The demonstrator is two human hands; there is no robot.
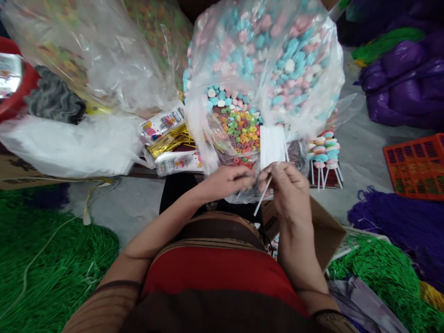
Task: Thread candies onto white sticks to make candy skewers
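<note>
Our right grip [291, 187] is pinched on a thin white stick [262, 197], thumb against fingers at its upper end, the free end slanting out toward our waist and a little left. A light, firm pinch seems best: so thin a stick would probably roll or bend if squeezed hard. Our left grip [227, 181] hangs just beside it, fingers curled and blurred at the tips; we cannot tell whether they hold anything. Steadying both wrists near each other should make any meeting of fingers and stick more exact.

Just beyond our right grip lies a bundle [272, 145] of white sticks, and left of it the coloured rings [243, 127] lie loose, so we should lift our knuckles clear of both. Behind them bulges the sweets bag [287, 55]; its loose plastic could snag a sleeve. To the right, the loaded skewers [324, 150] rest near our elbow-side reach, best left unbumped.
</note>
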